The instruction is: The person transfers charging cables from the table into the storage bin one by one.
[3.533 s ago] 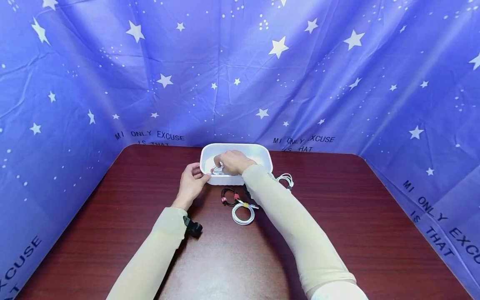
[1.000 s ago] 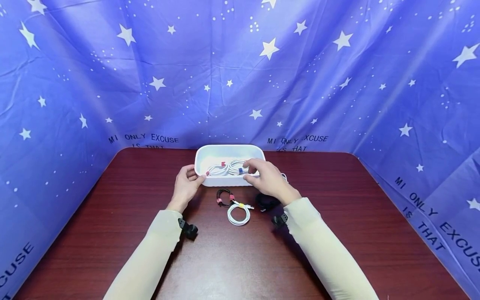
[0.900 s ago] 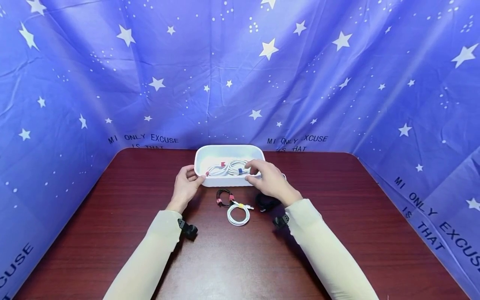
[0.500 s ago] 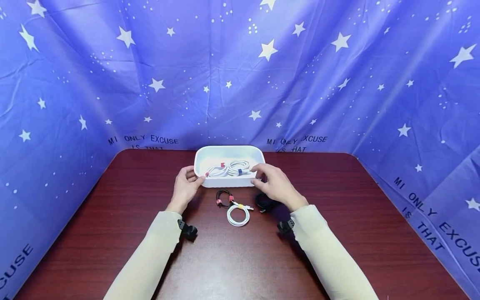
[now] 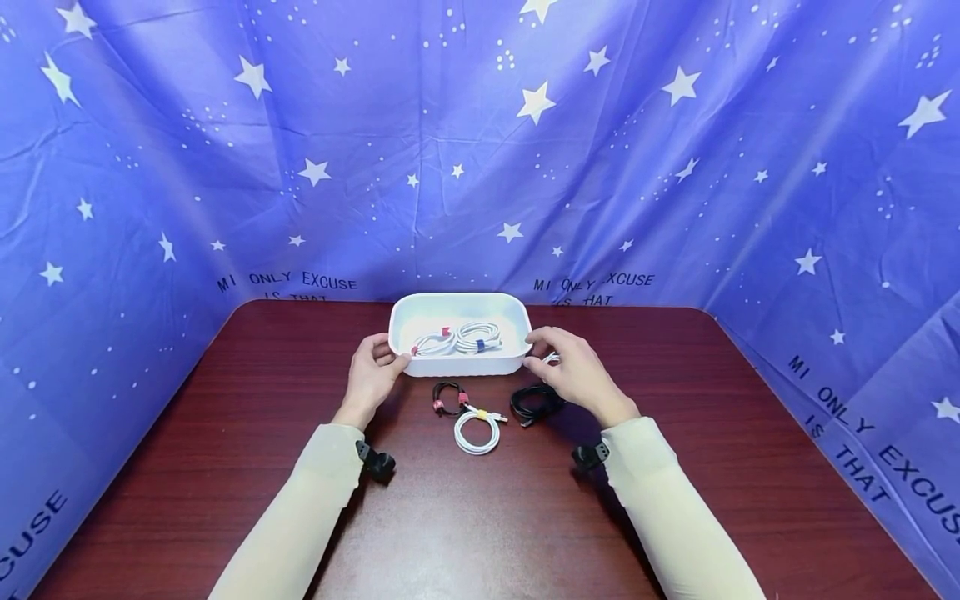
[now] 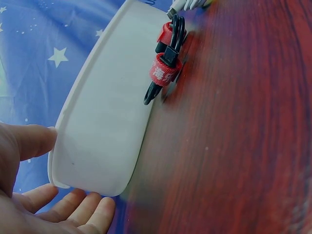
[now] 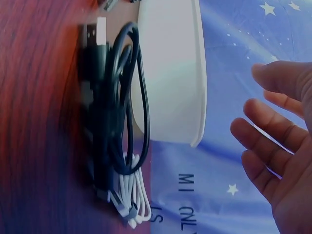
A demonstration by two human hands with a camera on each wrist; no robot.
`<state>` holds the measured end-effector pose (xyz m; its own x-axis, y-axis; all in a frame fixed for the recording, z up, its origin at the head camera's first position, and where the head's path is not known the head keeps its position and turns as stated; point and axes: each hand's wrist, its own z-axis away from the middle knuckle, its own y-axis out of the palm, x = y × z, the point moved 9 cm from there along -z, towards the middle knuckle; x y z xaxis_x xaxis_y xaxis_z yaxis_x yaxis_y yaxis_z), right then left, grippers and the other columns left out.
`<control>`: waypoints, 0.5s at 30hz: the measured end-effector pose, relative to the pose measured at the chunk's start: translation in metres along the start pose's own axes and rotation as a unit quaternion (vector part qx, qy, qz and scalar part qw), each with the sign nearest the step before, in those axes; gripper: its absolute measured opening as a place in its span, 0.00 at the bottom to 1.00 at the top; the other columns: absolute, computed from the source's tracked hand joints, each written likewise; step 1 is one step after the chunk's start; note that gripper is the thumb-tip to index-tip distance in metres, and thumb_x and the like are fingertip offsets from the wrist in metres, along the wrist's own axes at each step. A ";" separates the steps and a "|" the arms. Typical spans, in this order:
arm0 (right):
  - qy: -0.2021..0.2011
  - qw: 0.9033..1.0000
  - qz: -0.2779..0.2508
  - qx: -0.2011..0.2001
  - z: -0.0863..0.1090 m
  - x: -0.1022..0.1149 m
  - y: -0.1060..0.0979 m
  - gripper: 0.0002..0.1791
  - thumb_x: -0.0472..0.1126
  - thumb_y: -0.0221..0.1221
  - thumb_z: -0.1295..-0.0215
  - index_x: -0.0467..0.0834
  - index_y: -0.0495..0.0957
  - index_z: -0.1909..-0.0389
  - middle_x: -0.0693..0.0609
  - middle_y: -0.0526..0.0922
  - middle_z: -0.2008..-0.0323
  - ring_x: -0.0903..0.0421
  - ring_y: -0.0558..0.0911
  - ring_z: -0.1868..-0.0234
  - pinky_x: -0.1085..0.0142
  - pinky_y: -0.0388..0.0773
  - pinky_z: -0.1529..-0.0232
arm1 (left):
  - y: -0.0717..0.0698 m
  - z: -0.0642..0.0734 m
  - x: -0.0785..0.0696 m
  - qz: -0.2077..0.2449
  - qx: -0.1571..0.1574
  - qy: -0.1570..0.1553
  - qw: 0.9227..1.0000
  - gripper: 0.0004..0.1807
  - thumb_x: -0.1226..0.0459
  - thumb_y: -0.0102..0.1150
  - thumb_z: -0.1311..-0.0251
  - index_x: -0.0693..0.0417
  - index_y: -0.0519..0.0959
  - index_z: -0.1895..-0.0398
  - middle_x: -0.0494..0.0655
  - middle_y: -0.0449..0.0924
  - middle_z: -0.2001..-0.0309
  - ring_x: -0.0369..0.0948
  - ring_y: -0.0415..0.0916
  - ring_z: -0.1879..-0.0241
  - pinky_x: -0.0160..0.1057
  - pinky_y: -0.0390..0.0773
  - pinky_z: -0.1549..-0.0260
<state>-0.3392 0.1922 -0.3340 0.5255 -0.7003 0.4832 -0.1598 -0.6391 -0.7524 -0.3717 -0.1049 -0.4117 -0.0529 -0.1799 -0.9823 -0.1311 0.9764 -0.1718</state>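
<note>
A white open box [image 5: 463, 367] stands at the far side of the table, with two coiled white cables inside: one with red ties [image 5: 446, 332] and one with a blue tie [image 5: 481, 345]. My left hand [image 5: 369, 375] holds the box's left corner, thumb at the front rim and fingers along the end wall. Just off the right end is my right hand [image 5: 576, 367], fingers spread and holding nothing; the right wrist view shows a gap to the box. A coiled black cable [image 7: 101, 122] lies below that hand, and a white cable bundle [image 7: 134, 190] is partly hidden behind it.
In front of the box lie a small black cable with red ties [image 6: 163, 70] and a white coiled cable with a yellow tie [image 5: 457, 433], close together on the dark red table [image 5: 450, 533]. A blue star-patterned curtain [image 5: 420, 125] hangs around the table edges.
The right hand, inside the box at first, has come out over its front right rim and moved right, uncovering the blue-tied cable and the black cable. The left hand stays at the corner.
</note>
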 end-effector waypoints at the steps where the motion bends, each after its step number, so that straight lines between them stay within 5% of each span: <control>1: 0.001 1.000 0.003 -0.002 0.001 -0.001 -0.002 0.16 0.38 0.67 0.43 0.42 0.79 0.54 0.56 0.80 0.70 0.52 0.80 0.65 0.58 0.77 0.61 | 0.000 0.000 0.000 0.000 0.000 0.000 1.000 0.30 0.71 0.62 0.43 0.66 0.64 0.37 0.65 0.72 0.45 0.52 0.74 0.47 0.45 0.77 0.50; 15: 0.015 0.998 0.050 -0.021 0.006 -0.017 -0.023 0.14 0.41 0.66 0.43 0.46 0.78 0.56 0.57 0.78 0.71 0.54 0.75 0.69 0.62 0.70 0.67 | 0.000 0.001 0.000 0.002 0.000 0.001 1.000 0.31 0.71 0.62 0.43 0.67 0.64 0.36 0.66 0.71 0.45 0.53 0.74 0.46 0.45 0.77 0.50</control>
<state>-0.3392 0.2208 -0.3273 0.4809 -0.7695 0.4203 -0.2445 -0.5780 -0.7786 -0.3709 -0.1051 -0.4118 -0.0550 -0.1756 -0.9829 -0.1300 0.9773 -0.1674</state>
